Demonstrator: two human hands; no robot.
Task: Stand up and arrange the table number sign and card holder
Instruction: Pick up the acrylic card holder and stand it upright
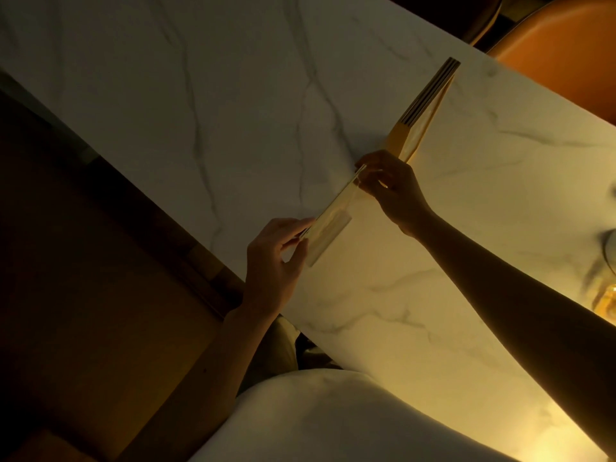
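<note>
A white marble-patterned counter with grey veins runs diagonally through the dim head view, lit warmly from the lower right. Near its middle, a clear acrylic card holder stands on edge, seen from above as a thin line with a flat transparent foot resting on the counter beside it. The left hand pinches the holder's nearer end between thumb and fingertips, closed on it. The right hand grips the farther end of the same holder from the other side, fingers curled over its top edge. The two hands are apart, one at each end.

Just beyond the right hand, toward the counter's far edge, the table number sign stands upright too, viewed edge-on: a yellow panel with several thin dark parallel edges at its far end. Whether it touches the card holder is hidden by the right hand. An orange chair sits past the far edge, at the upper right.
</note>
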